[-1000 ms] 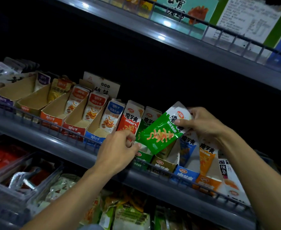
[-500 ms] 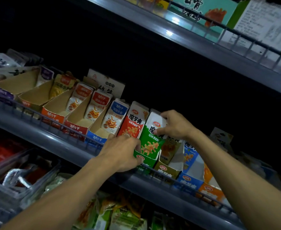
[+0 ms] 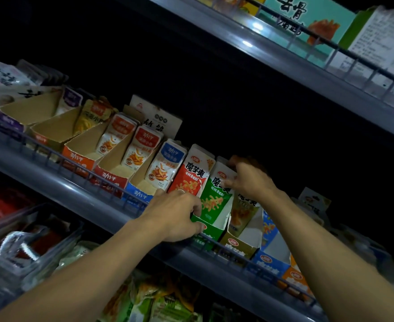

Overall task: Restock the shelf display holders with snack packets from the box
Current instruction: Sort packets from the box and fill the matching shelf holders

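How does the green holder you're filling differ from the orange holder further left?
The green holder has a green packet right at its front, with both hands on it; the orange holder shows bare cardboard in front, its packets pushed back and untouched. Both are angled cardboard trays behind the shelf's wire rail.

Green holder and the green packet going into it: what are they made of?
Green holder: looks like thin printed cardboard, with plain white inner walls and sharp folded edges. Green packet: probably glossy plastic film, judging by its sheen and flat sealed top; right hand pinches it.
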Tool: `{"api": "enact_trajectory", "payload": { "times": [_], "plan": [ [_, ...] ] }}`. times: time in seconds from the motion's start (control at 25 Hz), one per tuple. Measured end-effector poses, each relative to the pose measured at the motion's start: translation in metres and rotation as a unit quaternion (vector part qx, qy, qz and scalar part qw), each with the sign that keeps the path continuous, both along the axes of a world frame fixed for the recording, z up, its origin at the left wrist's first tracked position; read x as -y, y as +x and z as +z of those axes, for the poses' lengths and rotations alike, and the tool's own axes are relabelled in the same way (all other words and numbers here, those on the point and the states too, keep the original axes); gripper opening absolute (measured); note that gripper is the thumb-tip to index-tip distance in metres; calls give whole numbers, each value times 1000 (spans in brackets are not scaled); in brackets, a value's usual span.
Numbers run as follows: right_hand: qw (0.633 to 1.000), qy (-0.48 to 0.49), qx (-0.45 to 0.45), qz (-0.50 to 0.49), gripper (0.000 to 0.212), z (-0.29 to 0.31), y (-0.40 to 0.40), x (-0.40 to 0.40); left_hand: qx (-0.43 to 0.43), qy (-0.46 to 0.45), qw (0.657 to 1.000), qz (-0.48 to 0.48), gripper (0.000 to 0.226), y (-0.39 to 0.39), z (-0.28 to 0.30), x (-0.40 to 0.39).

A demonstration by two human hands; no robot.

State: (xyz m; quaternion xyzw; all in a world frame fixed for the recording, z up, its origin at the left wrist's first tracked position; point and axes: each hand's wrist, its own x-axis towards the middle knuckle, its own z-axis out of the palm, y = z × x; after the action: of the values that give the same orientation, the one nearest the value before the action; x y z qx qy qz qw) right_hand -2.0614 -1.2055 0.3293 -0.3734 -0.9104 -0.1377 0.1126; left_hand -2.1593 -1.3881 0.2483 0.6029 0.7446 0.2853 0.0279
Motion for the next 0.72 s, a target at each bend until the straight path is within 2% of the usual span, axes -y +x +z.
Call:
{"api": "enact_trajectory", "payload": {
  "times": [0.12, 0.24, 0.4, 0.72],
  "plan": [
    [1000, 18, 21, 3, 37, 3, -1, -3, -1, 0, 1000, -1, 37, 0, -1, -1],
    [996, 79, 39, 12, 34, 7, -5, -2, -3, 3, 1000, 0, 37, 0, 0, -2],
    [997, 74, 20, 6, 40, 6, -4, -4, -3, 6, 1000, 0, 37, -1, 0, -2],
    [997, 67, -17, -28, 38, 15, -1, -11, 8, 14, 1000, -3, 35, -1, 3, -5]
  ]
}}
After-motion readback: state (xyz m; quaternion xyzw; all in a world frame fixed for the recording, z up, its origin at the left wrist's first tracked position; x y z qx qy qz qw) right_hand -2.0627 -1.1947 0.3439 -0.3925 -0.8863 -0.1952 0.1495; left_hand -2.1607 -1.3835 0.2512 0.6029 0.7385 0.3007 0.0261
